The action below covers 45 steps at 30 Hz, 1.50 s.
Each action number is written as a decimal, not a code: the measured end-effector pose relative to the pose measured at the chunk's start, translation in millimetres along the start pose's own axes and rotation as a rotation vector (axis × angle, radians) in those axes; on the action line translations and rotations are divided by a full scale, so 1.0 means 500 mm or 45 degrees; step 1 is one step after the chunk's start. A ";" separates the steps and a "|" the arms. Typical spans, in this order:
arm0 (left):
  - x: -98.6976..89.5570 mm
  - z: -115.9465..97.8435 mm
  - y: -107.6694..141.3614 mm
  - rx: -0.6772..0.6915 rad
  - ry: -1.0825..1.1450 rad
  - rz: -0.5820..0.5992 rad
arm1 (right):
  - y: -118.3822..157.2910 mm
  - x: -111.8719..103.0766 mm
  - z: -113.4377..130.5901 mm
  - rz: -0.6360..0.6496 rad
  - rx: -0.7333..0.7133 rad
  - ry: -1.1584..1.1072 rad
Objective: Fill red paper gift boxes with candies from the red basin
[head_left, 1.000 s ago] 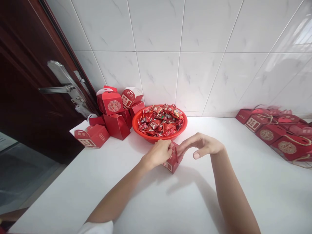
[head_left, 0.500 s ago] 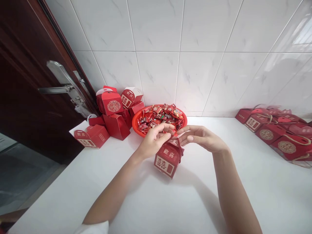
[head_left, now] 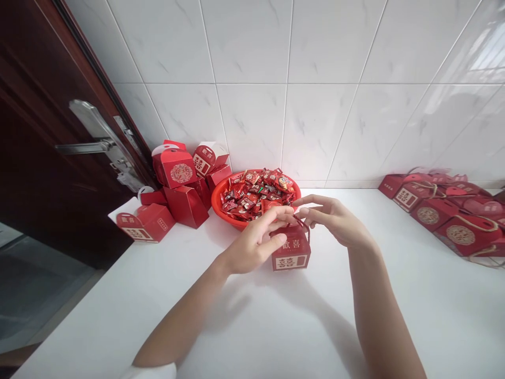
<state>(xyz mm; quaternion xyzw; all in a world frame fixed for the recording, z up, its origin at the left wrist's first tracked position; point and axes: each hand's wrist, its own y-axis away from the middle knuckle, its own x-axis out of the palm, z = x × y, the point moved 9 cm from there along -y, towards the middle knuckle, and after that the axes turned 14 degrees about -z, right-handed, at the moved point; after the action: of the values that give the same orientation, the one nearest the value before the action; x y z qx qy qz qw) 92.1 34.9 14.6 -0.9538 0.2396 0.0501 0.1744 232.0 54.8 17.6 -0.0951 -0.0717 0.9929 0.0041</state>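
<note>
A small red gift box [head_left: 291, 252] with pale lettering stands upright on the white table, its front turned towards me. A dark red cord [head_left: 303, 226] loops up from its top. My left hand [head_left: 258, 242] is at the box's upper left, fingers apart and reaching over the top, with the thumb across its left side. My right hand [head_left: 335, 218] is at the top right, thumb and fingertips closed on the cord. The fingertips of both hands nearly meet above the box and partly hide its top.
Behind the box is a red basin [head_left: 218, 202] full of wrapped sweets [head_left: 250, 197]. Open red boxes [head_left: 185, 202] are stacked at the left, near a dark door [head_left: 35, 131]. Several closed boxes with cords [head_left: 437, 210] lie at the right by the tiled wall.
The box has shifted to the right and turned so that its front faces me more squarely. My left hand has moved right and down onto its left side.
</note>
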 end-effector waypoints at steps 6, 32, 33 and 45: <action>0.024 -0.012 0.011 0.226 -0.402 0.069 | 0.002 0.018 -0.004 0.039 0.003 -0.050; 0.000 0.003 0.001 0.253 -0.622 0.034 | 0.000 -0.176 -0.013 -0.812 -0.023 0.050; -0.007 0.003 -0.002 0.252 -0.633 0.023 | 0.003 -0.194 -0.017 -0.850 -0.005 0.083; -0.114 -0.015 -0.016 0.347 -0.767 -0.178 | 0.124 -0.531 -0.090 -1.474 0.184 0.493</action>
<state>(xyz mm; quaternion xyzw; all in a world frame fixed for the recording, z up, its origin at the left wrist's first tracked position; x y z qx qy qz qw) 45.5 63.8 34.4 -0.8781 0.1159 0.2852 0.3664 501.6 -6.2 14.9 -0.2187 -0.0420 0.7965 0.5621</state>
